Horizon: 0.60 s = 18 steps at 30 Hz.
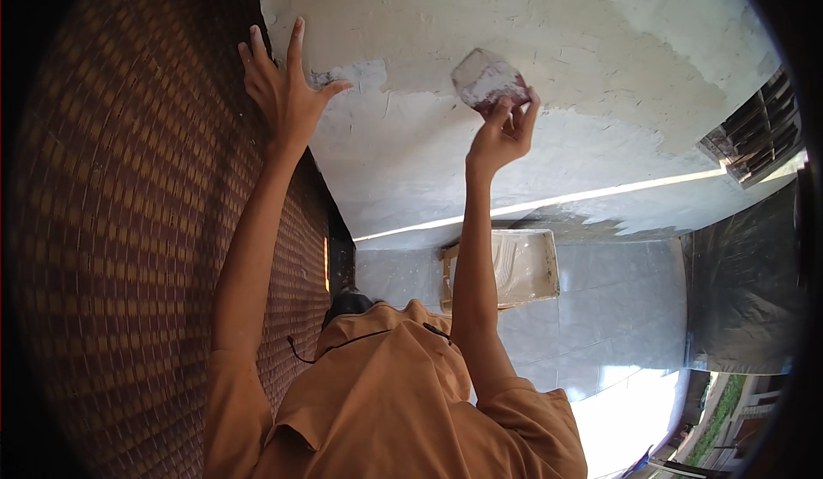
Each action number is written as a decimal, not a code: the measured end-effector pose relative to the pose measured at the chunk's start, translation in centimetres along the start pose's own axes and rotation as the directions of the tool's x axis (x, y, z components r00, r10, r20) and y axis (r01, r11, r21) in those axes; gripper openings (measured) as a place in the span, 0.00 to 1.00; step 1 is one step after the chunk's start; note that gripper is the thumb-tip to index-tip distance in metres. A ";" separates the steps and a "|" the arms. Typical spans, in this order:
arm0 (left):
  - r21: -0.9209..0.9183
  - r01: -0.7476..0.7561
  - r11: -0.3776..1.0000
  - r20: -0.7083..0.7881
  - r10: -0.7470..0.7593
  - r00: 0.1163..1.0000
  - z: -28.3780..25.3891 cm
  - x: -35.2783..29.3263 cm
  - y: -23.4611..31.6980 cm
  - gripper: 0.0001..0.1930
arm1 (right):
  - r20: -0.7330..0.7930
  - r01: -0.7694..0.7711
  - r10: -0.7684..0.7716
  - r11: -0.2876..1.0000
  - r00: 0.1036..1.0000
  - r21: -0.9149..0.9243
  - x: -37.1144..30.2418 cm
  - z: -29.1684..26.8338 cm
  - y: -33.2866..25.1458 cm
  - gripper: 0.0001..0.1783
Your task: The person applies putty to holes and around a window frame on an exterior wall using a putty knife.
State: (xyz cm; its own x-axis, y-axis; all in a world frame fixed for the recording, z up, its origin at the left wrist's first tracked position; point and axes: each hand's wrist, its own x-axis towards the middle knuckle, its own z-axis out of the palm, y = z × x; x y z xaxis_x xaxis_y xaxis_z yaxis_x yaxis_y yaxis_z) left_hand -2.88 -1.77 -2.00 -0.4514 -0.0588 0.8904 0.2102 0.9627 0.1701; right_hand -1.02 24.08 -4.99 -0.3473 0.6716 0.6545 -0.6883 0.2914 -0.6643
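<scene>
My right hand (500,143) grips a small flat putty scraper (489,80), dark red and smeared with whitish paste. The scraper is in front of the wall (429,149); whether its edge touches the surface I cannot tell. Up at the left, my left hand (287,93) holds nothing, its fingers spread where the wall meets a woven panel. A paler grey-white patch (364,76) shows on the wall just beside the left thumb. Beige coating covers the upper wall, with a lighter zone lower down and thin scratches across it.
A brown woven panel (129,204) runs along my left side. On the grey tiled floor (591,307) stands a shallow box (525,265) with whitish residue, partly behind my right forearm. A dark grille (759,127) and black sheeting (741,282) are at the right.
</scene>
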 end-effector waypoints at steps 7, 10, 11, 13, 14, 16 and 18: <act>-0.027 -0.028 0.999 -0.007 0.028 1.000 0.5 -0.5 0.6 0.61 | 0.287 0.024 -0.031 0.999 0.957 0.027 -3.4 2.1 -2.0 0.16; 0.001 -0.021 1.000 -0.004 0.021 1.000 0.4 -0.2 0.3 0.61 | 0.027 -0.080 0.078 0.993 0.997 0.089 -1.3 1.6 -1.4 0.17; 0.028 -0.017 0.999 0.014 0.016 1.000 0.2 -0.3 -0.3 0.60 | -0.133 -0.176 0.204 0.964 0.970 0.197 -0.2 0.2 -2.2 0.18; -0.020 -0.009 1.000 0.007 0.009 1.000 0.4 -0.3 0.3 0.60 | -0.277 -0.133 0.200 0.961 0.940 0.244 1.1 -2.1 -3.2 0.19; -0.073 -0.006 0.997 0.008 0.006 1.000 0.4 -0.3 0.5 0.59 | -0.249 -0.103 0.164 0.966 0.955 0.238 1.2 -2.3 -3.8 0.20; -0.056 -0.017 0.998 -0.008 0.017 1.000 0.6 -0.2 0.6 0.60 | 0.109 -0.086 0.067 0.981 0.992 0.175 -0.8 0.1 -4.0 0.20; -0.030 -0.023 0.999 -0.028 0.023 0.999 0.5 -0.1 0.5 0.61 | 0.385 0.078 -0.060 0.996 0.921 -0.032 -2.5 2.4 -3.3 0.19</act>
State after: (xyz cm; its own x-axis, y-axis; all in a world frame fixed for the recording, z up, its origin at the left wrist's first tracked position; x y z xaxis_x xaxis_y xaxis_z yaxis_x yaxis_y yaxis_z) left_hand -3.20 -1.18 -2.22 -0.4216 -0.0445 0.9057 0.2464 0.9556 0.1617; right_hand 0.59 19.78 -3.62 -0.5239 0.3390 0.7814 -0.6926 0.3646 -0.6225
